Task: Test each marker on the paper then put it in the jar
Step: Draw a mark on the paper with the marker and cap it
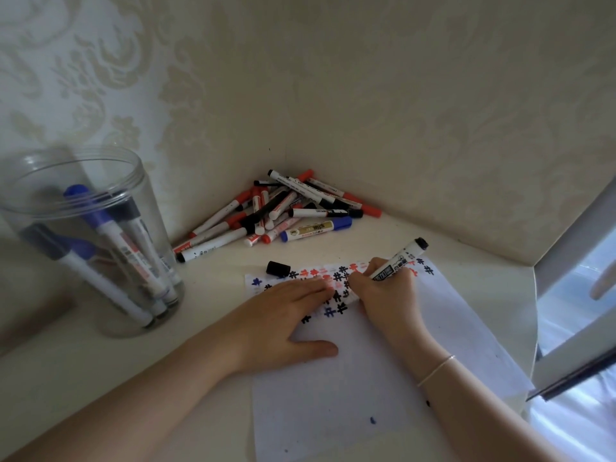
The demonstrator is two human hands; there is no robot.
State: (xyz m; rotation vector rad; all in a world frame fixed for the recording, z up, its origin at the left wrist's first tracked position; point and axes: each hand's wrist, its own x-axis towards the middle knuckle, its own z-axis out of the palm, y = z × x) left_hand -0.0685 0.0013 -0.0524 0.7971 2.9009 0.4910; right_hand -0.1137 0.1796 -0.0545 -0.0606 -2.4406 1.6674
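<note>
A white sheet of paper (336, 395) lies on the table, its far part covered in black, red and blue test marks. My right hand (386, 291) grips a black marker (400, 260) with its tip down on the paper among the marks. My left hand (283, 315) lies flat on the paper, fingers straight, holding it down. The marker's black cap (277, 268) sits loose at the paper's far left corner. A clear plastic jar (90, 241) stands at the left with several blue and black markers inside. A pile of markers (280, 210) lies in the corner.
Patterned walls close off the corner behind the pile. At the right, a window frame (573, 295) borders the table edge. A thin bracelet (436, 370) circles my right wrist. Bare tabletop (206, 295) lies between jar and paper.
</note>
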